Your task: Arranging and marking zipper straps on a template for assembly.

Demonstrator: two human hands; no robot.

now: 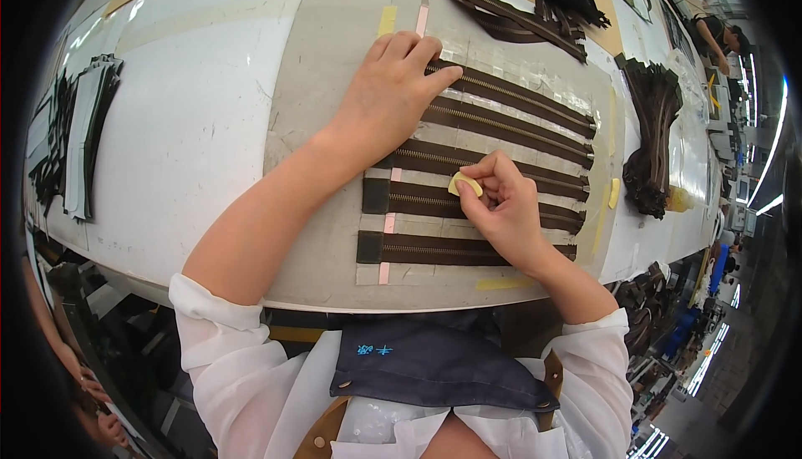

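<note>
Several dark brown zippers with brass-coloured teeth lie in rows across a grey board, among them the top zipper [518, 96] and the lowest zipper [451, 249]. My left hand [388, 87] rests over the left end of the top zipper, thumb stretched along it and fingers apart; the end itself is hidden. Between the thumb and fingers of my right hand [508, 208] is a small pale-yellow piece [464, 183], whose kind I cannot make out. It hovers over or touches the middle rows. Dark square end tabs [376, 196] show at the left.
Loose zippers [501, 8] lie across the board's far edge. A bundle of dark zippers [652, 133] hangs together at the right, and dark strips [88, 137] lie far left. Pink tape [385, 271] and yellow tape [501, 284] mark the grey board [309, 108].
</note>
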